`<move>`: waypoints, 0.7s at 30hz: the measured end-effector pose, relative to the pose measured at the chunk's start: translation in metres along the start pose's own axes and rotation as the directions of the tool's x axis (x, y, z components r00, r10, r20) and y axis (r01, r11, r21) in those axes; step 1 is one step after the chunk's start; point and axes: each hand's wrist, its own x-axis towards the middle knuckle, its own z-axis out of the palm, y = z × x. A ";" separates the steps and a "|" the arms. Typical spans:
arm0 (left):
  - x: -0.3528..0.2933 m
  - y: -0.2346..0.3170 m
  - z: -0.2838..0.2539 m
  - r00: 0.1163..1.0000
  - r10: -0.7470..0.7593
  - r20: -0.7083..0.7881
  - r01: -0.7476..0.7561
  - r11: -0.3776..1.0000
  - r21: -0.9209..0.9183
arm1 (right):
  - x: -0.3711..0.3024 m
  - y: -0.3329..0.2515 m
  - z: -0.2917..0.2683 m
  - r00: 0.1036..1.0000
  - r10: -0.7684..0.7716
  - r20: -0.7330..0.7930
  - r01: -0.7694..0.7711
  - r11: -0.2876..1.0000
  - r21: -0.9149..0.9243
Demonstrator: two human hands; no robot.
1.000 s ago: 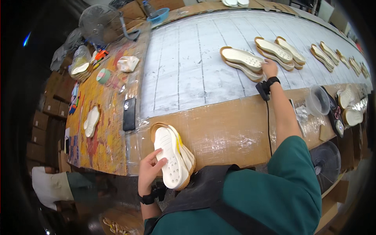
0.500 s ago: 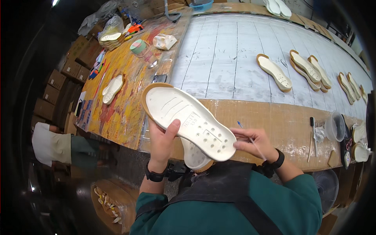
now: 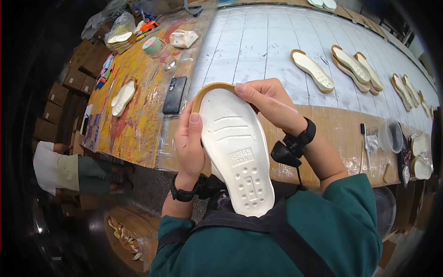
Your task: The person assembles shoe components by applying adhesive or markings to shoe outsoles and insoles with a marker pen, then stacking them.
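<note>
A white shoe sole [image 3: 237,152] with a tan rim round its broad toe end stands nearly upright in front of my body. Round holes and a few curved grooves mark its inner face. My left hand [image 3: 188,143] grips its left edge, thumb on the tan rim. At the top right of the toe, my right hand [image 3: 267,99] is closed on the edge, thumb on the rim. A thin see-through stick [image 3: 284,106] shows along the back of that hand. A sliver of a second sole [image 3: 216,171] peeks out behind the first one's left side.
Several tan-rimmed soles [image 3: 314,71] lie on the white lined surface [image 3: 244,51]. A black phone [image 3: 175,95], a tape roll [image 3: 152,45] and a pair of soles [image 3: 123,98] rest on the stained table at left. A see-through tub [image 3: 391,135] and brush [image 3: 364,143] are at right.
The sole has turned from slanting to nearly upright, toe away from me. My right hand has moved from its narrow end up to the toe rim. The phone has come into fuller view.
</note>
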 end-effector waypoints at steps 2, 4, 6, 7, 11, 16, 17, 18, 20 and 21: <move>-0.006 -0.001 0.001 1.000 -0.018 0.015 0.018 1.000 -0.021 | -0.010 0.005 -0.004 0.989 0.123 0.085 -0.136 0.976 0.171; -0.014 -0.002 0.000 0.999 -0.044 0.031 0.045 0.998 -0.039 | -0.032 0.003 -0.005 0.979 0.135 0.151 -0.172 0.948 0.268; -0.028 0.006 0.000 0.969 -0.217 0.118 0.213 0.976 0.046 | -0.058 0.005 -0.004 0.970 0.134 0.205 -0.202 0.909 0.364; -0.037 0.008 -0.001 0.966 -0.226 0.124 0.221 0.974 0.052 | -0.070 0.008 -0.001 0.955 0.139 0.263 -0.240 0.882 0.405; -0.062 0.011 0.011 0.889 -0.395 0.230 0.407 0.914 -0.002 | -0.081 0.006 -0.002 0.916 0.211 0.342 -0.365 0.792 0.489; -0.053 0.003 0.017 0.967 -0.215 0.140 0.205 0.976 0.079 | -0.066 0.002 0.003 0.954 0.099 0.282 -0.221 0.868 0.444; -0.050 0.001 0.015 0.967 -0.211 0.140 0.200 0.976 0.088 | -0.064 0.002 0.001 0.955 0.090 0.282 -0.215 0.867 0.450; -0.045 -0.002 0.013 0.979 -0.186 0.083 0.187 0.982 -0.010 | -0.061 0.002 -0.001 0.965 0.029 0.262 -0.156 0.864 0.479; -0.040 0.000 0.011 0.983 -0.176 -0.053 0.164 0.972 -0.169 | -0.061 0.003 -0.003 0.961 -0.027 0.276 -0.113 0.872 0.477; -0.037 0.002 0.011 0.984 -0.170 -0.058 0.159 0.974 -0.161 | -0.066 0.007 0.002 0.951 -0.102 0.293 -0.077 0.837 0.542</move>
